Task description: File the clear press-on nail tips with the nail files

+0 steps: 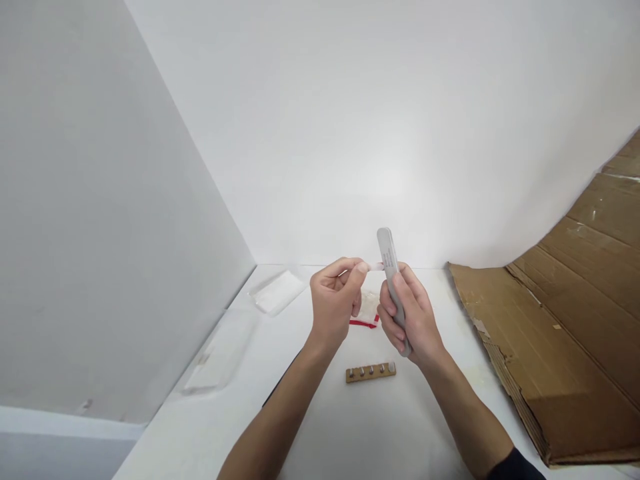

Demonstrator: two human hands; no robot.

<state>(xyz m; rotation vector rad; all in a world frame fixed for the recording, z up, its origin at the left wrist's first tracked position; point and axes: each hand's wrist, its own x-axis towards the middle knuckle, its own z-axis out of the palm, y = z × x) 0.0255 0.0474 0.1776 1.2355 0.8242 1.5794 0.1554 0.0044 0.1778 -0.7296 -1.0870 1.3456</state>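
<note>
My right hand (410,310) is wrapped round a long, slim grey bar-shaped tool (390,267) with rounded ends and small print on its face, which stands nearly upright. At the tool's upper left side, my left hand (337,290) pinches a small whitish, see-through piece (375,267). That piece reaches to the tool's edge; whether it is joined to it I cannot tell. Below the hands, a brown strip (370,378) lies on the table with several small metal bits standing in a row and a pale piece at its right end.
A clear bag with a red edge (369,321) lies behind the hands, partly hidden. Two clear packets with white contents, a far one (279,292) and a nearer one (207,367), lie at the left. Folded brown cardboard (560,347) stands along the right, and white walls enclose the table.
</note>
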